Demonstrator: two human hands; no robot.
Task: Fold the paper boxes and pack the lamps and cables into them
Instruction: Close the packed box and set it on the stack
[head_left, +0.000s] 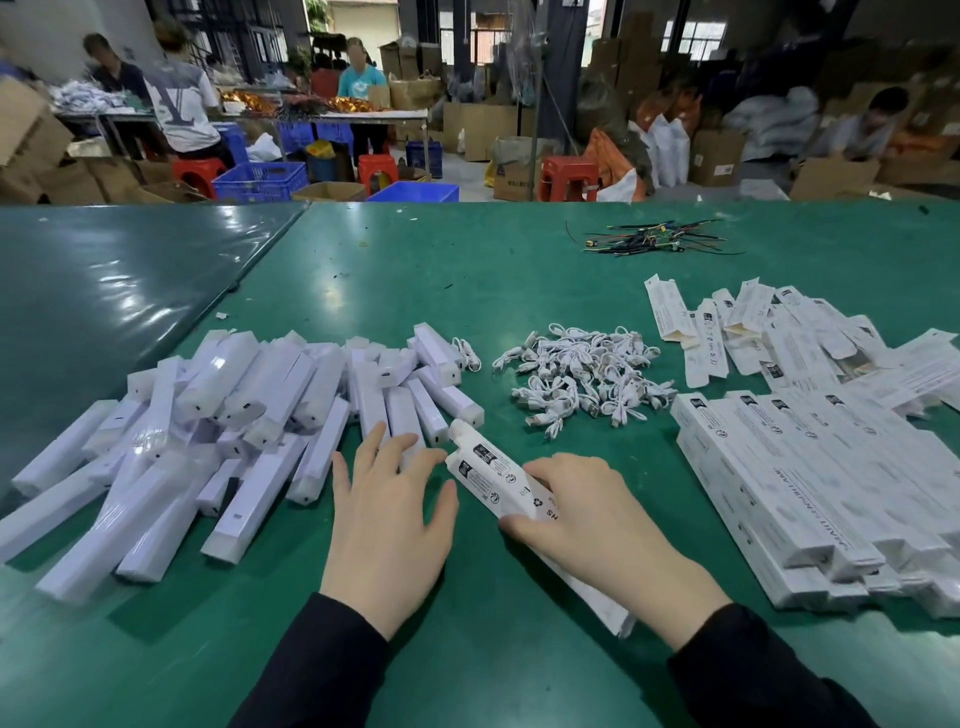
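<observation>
My right hand grips a long white paper box with black print, lying slanted on the green table near the front middle. My left hand hovers with spread, straight fingers just left of the box's upper end, its fingertips over the edge of the lamp pile and holding nothing. A big heap of white bar lamps in clear wrap lies to the left. A pile of coiled white cables sits in the middle.
Folded and packed white boxes are stacked at the right, with flat unfolded boxes behind them. A bundle of thin coloured wires lies at the far side. Beyond the table, people work among cartons, blue crates and red stools.
</observation>
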